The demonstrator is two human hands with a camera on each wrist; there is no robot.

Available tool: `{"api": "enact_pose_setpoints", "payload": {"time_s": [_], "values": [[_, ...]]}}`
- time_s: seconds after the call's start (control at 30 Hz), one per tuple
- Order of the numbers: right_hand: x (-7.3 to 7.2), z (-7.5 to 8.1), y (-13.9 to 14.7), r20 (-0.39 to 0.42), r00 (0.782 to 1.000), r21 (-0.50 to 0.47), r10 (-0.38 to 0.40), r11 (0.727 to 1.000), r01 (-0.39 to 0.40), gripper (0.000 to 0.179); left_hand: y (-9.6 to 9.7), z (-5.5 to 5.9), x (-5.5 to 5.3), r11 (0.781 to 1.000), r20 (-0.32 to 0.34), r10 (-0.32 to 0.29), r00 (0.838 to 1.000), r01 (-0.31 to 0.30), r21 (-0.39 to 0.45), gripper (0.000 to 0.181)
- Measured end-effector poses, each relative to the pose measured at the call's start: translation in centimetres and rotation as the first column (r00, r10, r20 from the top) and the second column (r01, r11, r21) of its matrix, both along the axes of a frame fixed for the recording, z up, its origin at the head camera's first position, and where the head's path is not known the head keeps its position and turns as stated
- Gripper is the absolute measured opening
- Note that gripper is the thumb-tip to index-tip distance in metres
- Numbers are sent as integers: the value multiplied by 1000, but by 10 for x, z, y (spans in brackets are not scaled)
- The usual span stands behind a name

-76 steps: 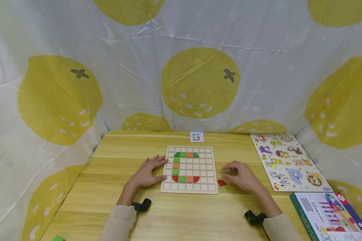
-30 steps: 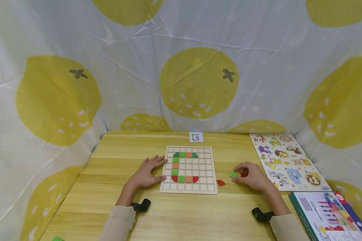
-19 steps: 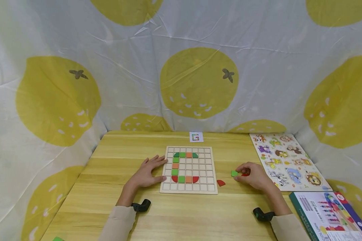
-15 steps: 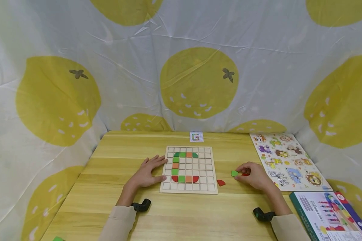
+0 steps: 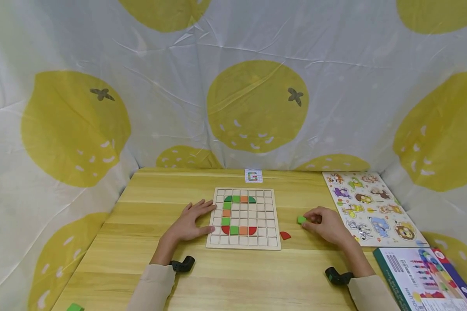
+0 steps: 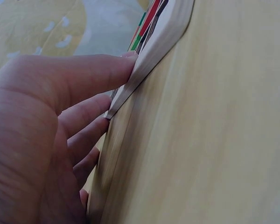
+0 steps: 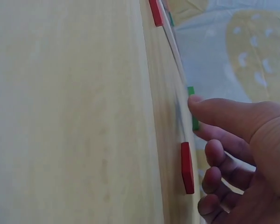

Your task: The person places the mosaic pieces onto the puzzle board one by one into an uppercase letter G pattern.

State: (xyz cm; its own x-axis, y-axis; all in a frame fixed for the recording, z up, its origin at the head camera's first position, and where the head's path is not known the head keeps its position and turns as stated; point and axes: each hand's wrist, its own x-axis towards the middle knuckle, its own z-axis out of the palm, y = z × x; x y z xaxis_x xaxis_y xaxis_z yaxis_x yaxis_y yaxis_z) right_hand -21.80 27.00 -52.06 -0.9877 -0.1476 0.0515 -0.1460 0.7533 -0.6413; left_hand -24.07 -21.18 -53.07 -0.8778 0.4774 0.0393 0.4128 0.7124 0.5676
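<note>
A square wooden grid board (image 5: 263,241) lies mid-table, with green, orange and red tiles forming a C-like outline on it. My left hand (image 5: 188,221) rests at the board's left edge, fingers spread; in the left wrist view the thumb touches the board's side. Right of the board, my right hand (image 5: 326,225) pinches a light green square tile (image 5: 301,220) between thumb and index finger, just off the table. Under that hand a red tile (image 7: 187,168) shows in the right wrist view. A red quarter-circle tile (image 5: 285,235) lies beside the board's right edge.
Behind the board lies a small pattern card (image 5: 254,176). An animal puzzle board (image 5: 373,209) and a printed box (image 5: 424,278) occupy the right side. A green block (image 5: 75,307) sits at the near left edge. A lemon-print cloth (image 5: 171,108) hangs behind the table.
My right hand has moved right from beside the red quarter-circle to the green tile and lifted it slightly. The left hand stays at the board's edge.
</note>
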Motion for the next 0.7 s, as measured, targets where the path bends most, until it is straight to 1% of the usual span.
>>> {"api": "enact_pose_setpoints", "payload": {"time_s": [0.17,0.53,0.7], "values": [[-2,6,-8,-17,1000,-14,9,1000,-9,22,0,1,0,1000,8,-1,1000,1,-2,74],[-11,12,-38,-38,995,-46,88,995,-90,23,0,0,0,1000,11,0,1000,0,-7,74],[-12,15,-56,-24,993,-68,114,991,-116,22,0,1,0,1000,10,0,1000,1,-4,74]]}}
